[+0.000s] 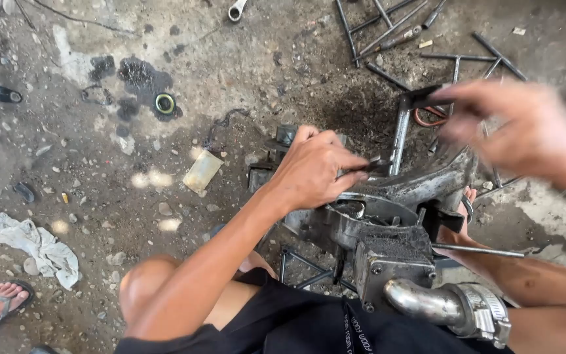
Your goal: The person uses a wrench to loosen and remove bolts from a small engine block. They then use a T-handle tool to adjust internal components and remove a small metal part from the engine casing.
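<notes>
— So, the left hand (pixel 316 169)?
— Fingers pinched on a small metal part (pixel 376 164) atop the engine casing (pixel 388 216) below it.
— Right hand (pixel 525 131)?
— Blurred, gripping a dark tool (pixel 427 97), just beyond the casing.

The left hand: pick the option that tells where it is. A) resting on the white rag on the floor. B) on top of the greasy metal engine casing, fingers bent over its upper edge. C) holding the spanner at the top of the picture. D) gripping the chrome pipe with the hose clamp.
B: the left hand lies on the engine casing, fingers curled at its upper edge, far from the rag, spanner and chrome pipe.
</notes>
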